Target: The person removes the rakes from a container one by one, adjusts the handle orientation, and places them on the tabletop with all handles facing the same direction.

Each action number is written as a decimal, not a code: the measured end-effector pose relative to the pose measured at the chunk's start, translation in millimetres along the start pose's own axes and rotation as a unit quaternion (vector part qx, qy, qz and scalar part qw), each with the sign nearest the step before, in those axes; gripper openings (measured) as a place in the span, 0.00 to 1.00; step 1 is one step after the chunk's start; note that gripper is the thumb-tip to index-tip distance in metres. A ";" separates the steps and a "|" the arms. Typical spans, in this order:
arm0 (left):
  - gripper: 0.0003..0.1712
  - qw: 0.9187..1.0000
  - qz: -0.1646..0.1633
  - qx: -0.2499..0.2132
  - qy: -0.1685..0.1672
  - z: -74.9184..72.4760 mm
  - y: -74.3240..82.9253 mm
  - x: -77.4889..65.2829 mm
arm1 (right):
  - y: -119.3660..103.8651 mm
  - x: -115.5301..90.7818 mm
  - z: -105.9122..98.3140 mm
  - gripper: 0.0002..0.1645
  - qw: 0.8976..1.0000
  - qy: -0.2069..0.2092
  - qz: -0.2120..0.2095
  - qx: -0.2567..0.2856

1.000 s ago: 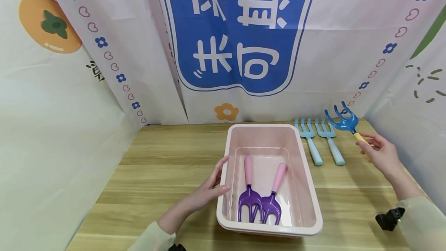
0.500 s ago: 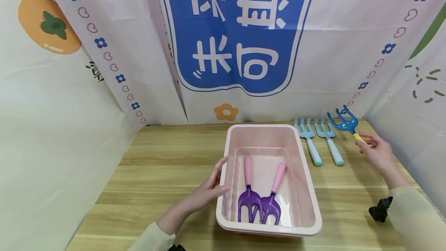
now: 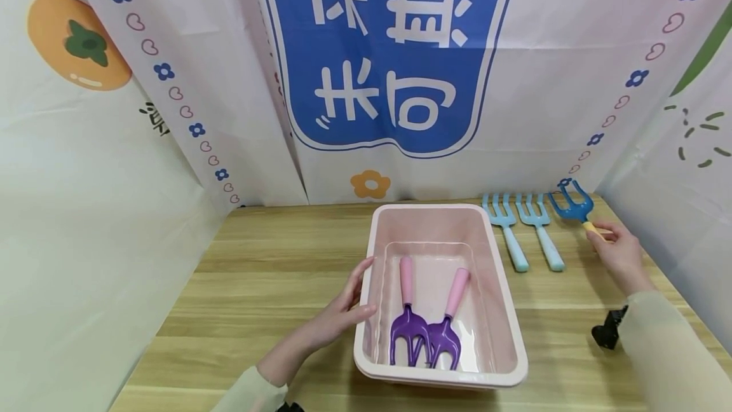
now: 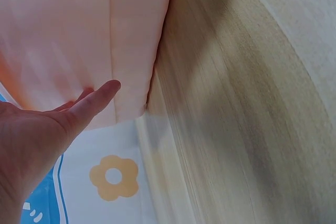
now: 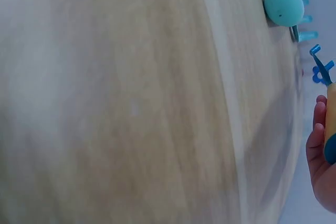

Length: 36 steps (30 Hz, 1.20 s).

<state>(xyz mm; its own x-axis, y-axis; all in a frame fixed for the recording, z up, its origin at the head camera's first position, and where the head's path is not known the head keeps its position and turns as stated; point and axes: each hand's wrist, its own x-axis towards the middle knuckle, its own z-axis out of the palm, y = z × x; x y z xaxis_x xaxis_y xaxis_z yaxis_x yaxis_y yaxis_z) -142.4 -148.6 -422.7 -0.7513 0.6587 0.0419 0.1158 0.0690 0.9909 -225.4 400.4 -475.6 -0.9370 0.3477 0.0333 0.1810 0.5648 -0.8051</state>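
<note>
My right hand [image 3: 620, 253] grips the yellow handle [image 5: 331, 114] of a hand fork with a dark blue head [image 3: 576, 210], tines pointing to the back wall. It is over the right rear of the table. Left of it lie two light blue hand forks [image 3: 516, 250] [image 3: 550, 250], side by side. My left hand [image 3: 337, 313] rests against the left side of a pink plastic tub [image 3: 440, 376], fingers extended along its outer wall in the left wrist view. Inside the tub lie two purple hand forks with pink handles [image 3: 406, 281] [image 3: 457, 294], their heads overlapping.
The wood-grain table [image 3: 251, 285] runs back to a printed cloth wall [image 3: 543, 113]. More cloth stands close along the left [image 3: 86, 208] and right sides. The tub's far rim comes near the light blue forks' tines.
My right hand has lowered the dark blue fork and brought it slightly right, closer to the table, beside the light blue ones. The left hand and the tub stay put.
</note>
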 end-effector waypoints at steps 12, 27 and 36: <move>0.47 1.000 0.002 0.008 0.001 -0.7 -0.4 0.0 | 2.1 4.9 9.4 0.32 1.000 -0.006 0.007 -0.016; 0.46 1.000 0.007 -0.006 -0.004 0.0 -0.5 -0.5 | -3.6 6.2 22.1 0.31 0.994 0.036 0.073 -0.077; 0.47 1.000 0.003 -0.009 -0.006 -0.3 -1.7 -0.2 | -9.7 6.7 24.1 0.31 0.988 0.053 0.105 -0.097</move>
<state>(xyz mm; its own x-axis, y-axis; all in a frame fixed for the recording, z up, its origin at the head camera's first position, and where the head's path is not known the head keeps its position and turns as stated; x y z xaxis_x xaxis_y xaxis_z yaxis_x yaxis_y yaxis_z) -142.6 -149.1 -424.3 -0.7426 0.6681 0.0469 0.1091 0.0516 0.9927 -240.6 379.3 -481.8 -0.8384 0.5425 -0.0530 0.4317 0.6013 -0.6724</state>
